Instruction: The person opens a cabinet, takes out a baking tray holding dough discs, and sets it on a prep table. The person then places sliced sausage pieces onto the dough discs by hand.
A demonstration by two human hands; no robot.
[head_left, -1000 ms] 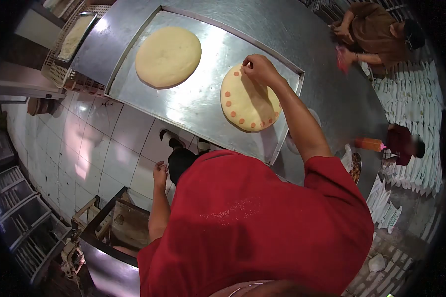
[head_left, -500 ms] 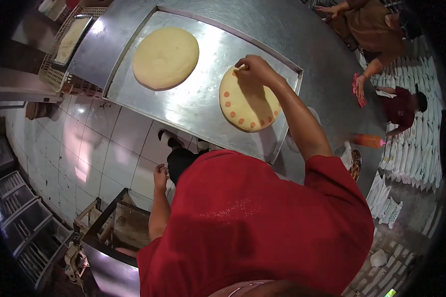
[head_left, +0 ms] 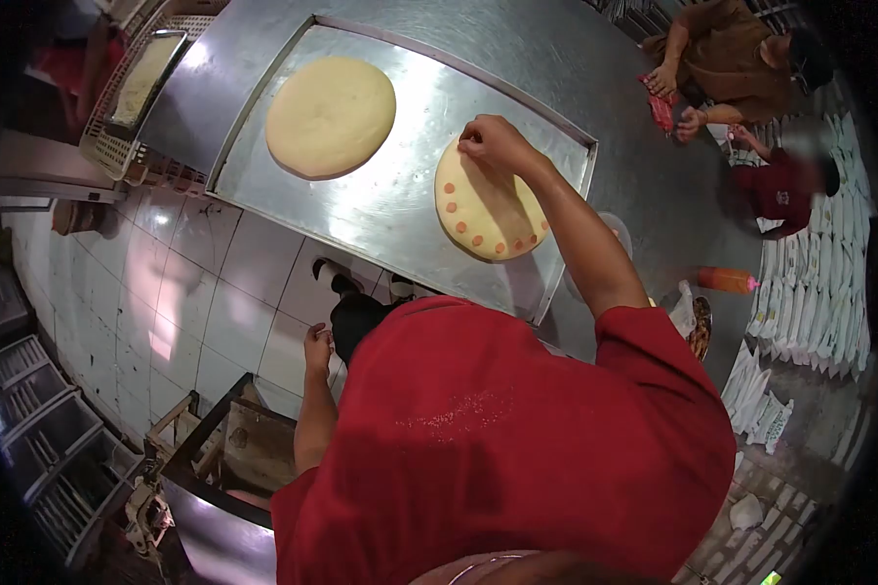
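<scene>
Dotted dough point(head_left: 488, 219): smooth, pale round; flat orange discs point(head_left: 452, 207) along edge; on shiny metal tray point(head_left: 400, 195).
Plain dough point(head_left: 331, 117): same tray.
Right hand point(head_left: 466, 146): fingertips together at dotted dough's rim; contents hidden.
Left hand point(head_left: 317, 343): lowered; finger closure unclear.
Bench point(head_left: 644, 185): metal; orange bottle point(head_left: 726, 280).

Can't really see what's under the right hand's point(head_left: 496, 144) fingertips, they hide that bit of the dough point(head_left: 480, 219). Left hand point(head_left: 318, 345) is too small to read. Co-worker's head point(head_left: 812, 174) by the bags point(head_left: 812, 292) is blurry, and the orange bottle's point(head_left: 730, 280) left end looks smeared.
</scene>
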